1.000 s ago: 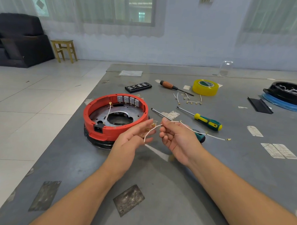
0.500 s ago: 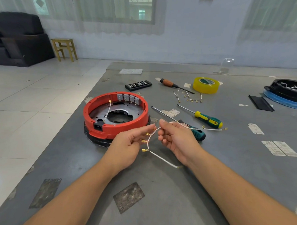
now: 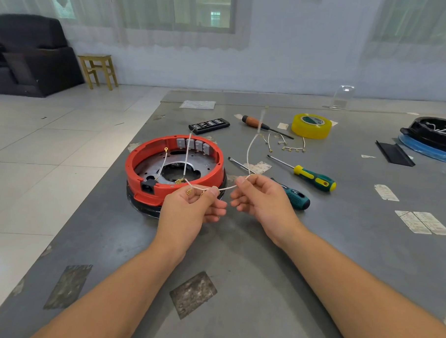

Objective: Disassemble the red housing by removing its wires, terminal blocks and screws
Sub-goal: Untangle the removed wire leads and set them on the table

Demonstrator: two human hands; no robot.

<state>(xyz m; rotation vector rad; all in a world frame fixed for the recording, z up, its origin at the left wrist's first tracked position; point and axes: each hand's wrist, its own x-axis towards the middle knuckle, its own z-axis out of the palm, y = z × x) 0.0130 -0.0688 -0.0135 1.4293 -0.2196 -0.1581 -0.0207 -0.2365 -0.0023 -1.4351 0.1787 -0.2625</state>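
Now the table (image 3: 264, 260) carries the red housing (image 3: 150, 163) at its left side, resting on a black base, with 4 grey terminal blocks (image 3: 195, 145) still seated along its far inner wall and 1 short wire (image 3: 163, 163) still running from a ring lug to the black socket at its near rim. Compared with 0.5 s ago, the loose white wires (image 3: 225, 188) have been raised and drawn taut between both hands just in front of the housing; 1 free end, which then lay toward the screwdrivers (image 3: 311, 177), now whips upward, blurred. The left hand (image 3: 189, 210) pinches the lugged ends between thumb and forefinger; the right hand (image 3: 261, 198) pinches the strand the same way. Judgement: these wires are fully detached, probably ready to join the removed wires (image 3: 284, 144) near the tape roll (image 3: 311, 125).
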